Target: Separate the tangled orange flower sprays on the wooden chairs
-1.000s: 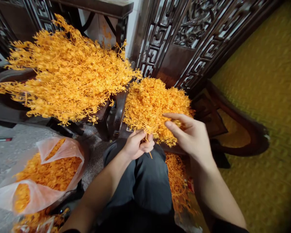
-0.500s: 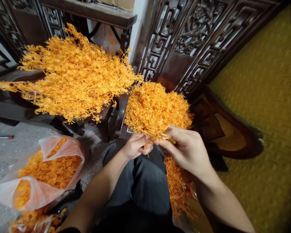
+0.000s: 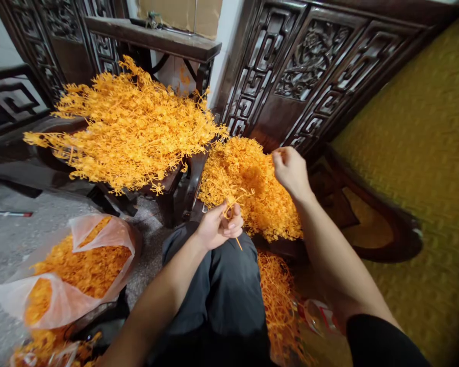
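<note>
My left hand is closed over my knees around an orange plastic sprig, whose thin branches stick up past the fingers and whose stem points down below them. Above the right side of a heap of small orange pieces, my right hand is held with its fingers curled together. What those fingers hold, if anything, cannot be made out. Left of that heap, a larger pile of branching orange sprigs lies on a dark wooden seat.
A white plastic bag of orange pieces stands on the floor at left. Orange stems lie below my right knee, near a clear container. Carved dark wooden chair backs rise behind, and a yellow textured surface fills the right.
My right hand has moved away from my left, up and over the heap. The left hand keeps the sprig, now showing more of its branches. The view has shifted slightly.
</note>
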The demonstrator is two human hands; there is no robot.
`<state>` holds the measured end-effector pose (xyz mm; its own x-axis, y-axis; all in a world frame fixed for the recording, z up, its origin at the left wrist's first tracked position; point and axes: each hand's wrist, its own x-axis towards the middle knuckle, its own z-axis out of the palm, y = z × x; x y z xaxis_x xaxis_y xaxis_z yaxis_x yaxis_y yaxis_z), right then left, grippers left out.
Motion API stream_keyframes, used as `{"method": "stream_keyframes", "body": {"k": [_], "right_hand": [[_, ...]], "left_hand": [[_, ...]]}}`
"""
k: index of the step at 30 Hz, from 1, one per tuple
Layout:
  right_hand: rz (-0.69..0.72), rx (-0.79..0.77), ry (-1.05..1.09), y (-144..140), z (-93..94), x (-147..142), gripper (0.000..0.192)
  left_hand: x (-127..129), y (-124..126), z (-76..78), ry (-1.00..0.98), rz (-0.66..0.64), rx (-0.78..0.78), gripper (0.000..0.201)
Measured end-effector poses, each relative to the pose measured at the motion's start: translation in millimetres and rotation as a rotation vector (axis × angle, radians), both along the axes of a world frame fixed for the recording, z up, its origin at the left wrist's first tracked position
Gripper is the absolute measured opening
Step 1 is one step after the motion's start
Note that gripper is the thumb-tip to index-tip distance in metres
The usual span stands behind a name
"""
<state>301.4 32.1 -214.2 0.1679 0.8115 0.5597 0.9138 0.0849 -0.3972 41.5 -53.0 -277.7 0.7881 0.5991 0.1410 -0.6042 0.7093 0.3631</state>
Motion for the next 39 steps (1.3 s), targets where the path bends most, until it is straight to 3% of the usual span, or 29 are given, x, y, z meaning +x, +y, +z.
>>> {"method": "stream_keyframes", "body": {"k": [3, 5, 7, 8, 10, 12, 14, 17, 20, 23, 25, 27, 31, 32, 34, 35, 37, 39], "right_hand": [[-0.161, -0.302, -0.273, 33, -43.1, 18, 0.065], [-0.14, -0.542, -0.36, 44, -61.4, 27, 0.075], [-0.086, -0.678, -0.372, 46, -67.0, 31, 0.079], [-0.063, -0.659, -0.366, 42, -65.2, 30, 0.08], [-0.017, -0.446, -0.341, 23, -55.3, 21, 0.073], [0.044, -0.147, -0.252, -13, -42.1, 1, 0.059], [0.11, 0.059, -0.023, -62, -31.9, -26, 0.043], [0.382, -0.097, 0.172, -133, -30.6, -66, 0.032], [0.298, -0.01, 0.324, -184, -47.1, -90, 0.033], [0.107, 0.054, 0.545, -223, -74.0, -100, 0.027], [0.028, 0.047, 0.659, -250, -94.7, -103, 0.017], [-0.019, 0.042, 0.69, -275, -117.4, -102, 0.013], [-0.048, 0.008, 0.536, -306, -176.1, -78, 0.026], [-0.116, -0.028, 0.511, -310, -194.6, -64, 0.033], [-0.439, -0.139, 0.476, -318, -232.7, -31, 0.042], [-0.574, -0.278, 0.446, -322, -250.0, -13, 0.046], [-0.687, -0.554, 0.366, -332, -275.3, 16, 0.049], [-0.686, -0.681, 0.309, -340, -285.7, 30, 0.05]], "left_hand": [[-1, -1, -1.3, 0.056, 0.004, 0.004, 0.03], [-2, -1, -2.1, 0.095, 0.013, 0.008, 0.03], [-2, -1, -1.7, 0.125, 0.024, 0.013, 0.03], [-2, -1, -0.9, 0.139, 0.032, 0.021, 0.03], [1, -2, 1.8, 0.178, 0.076, 0.055, 0.03], [6, -5, 4.6, 0.244, 0.175, 0.105, 0.029], [16, -10, 6.1, 0.339, 0.315, 0.15, 0.029], [32, -25, 6.2, 0.529, 0.507, 0.316, 0.031], [45, -46, 6.8, 0.763, 0.641, 0.736, 0.03], [53, -68, 7.4, 0.888, 0.713, 1.139, 0.026], [56, -77, 6.4, 0.894, 0.665, 1.315, 0.026], [55, -83, 4.9, 0.891, 0.505, 1.468, 0.027], [45, -81, 1.8, 0.852, 0.107, 1.71, 0.03], [42, -80, 0.8, 0.869, 0.095, 1.744, 0.032], [39, -77, -0.7, 0.906, 0.109, 1.83, 0.034], [38, -76, -1.0, 0.909, 0.115, 1.88, 0.033], [39, -74, -0.4, 0.888, 0.114, 1.969, 0.032], [41, -73, 1.2, 0.863, 0.121, 2.019, 0.03]]}}
